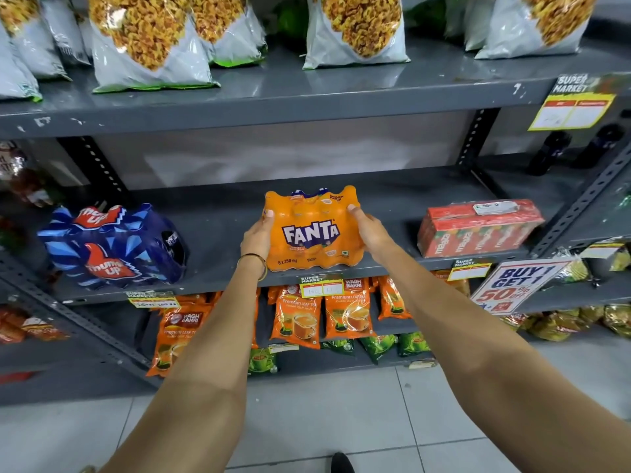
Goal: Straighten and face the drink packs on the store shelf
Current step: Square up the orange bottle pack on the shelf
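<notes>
Right, middle shelf (pixel 222 227), left to right.

Blue cola pack (pixel 112 247): sits near the left end, skewed, one corner turned toward the aisle, label angled. Not faced yet, by my read.

Orange soda pack (pixel 312 230): centre of the shelf, at the front edge, logo square to the aisle. Left hand (pixel 257 238) is on its left side, fingers curled round the side, thumb on the front upper corner. Right hand (pixel 370 232) mirrors it on the right side, fingers wrapped and pressing in. Both hands gripping the pack. Cannot tell whether its base is flat on the shelf or just lifted.

Red juice carton pack (pixel 478 227): well apart to the right, turned at an angle, long side facing out.

Handling guess for the orange pack: label says eight small bottles, so moderately heavy and dense. Shrink film is slick and soft; it gives between the bottles, so a pinch on the film alone could slip or tear. Best hold is what's in use now: palms flat on opposite sides, squeezing against the bottle bodies, low enough to stop it tipping. Sliding on the painted steel should be easier than lifting.

Blue pack probably handles the same. Red pack is boxy and stiffer, so pushing on a corner should rotate it.
</notes>
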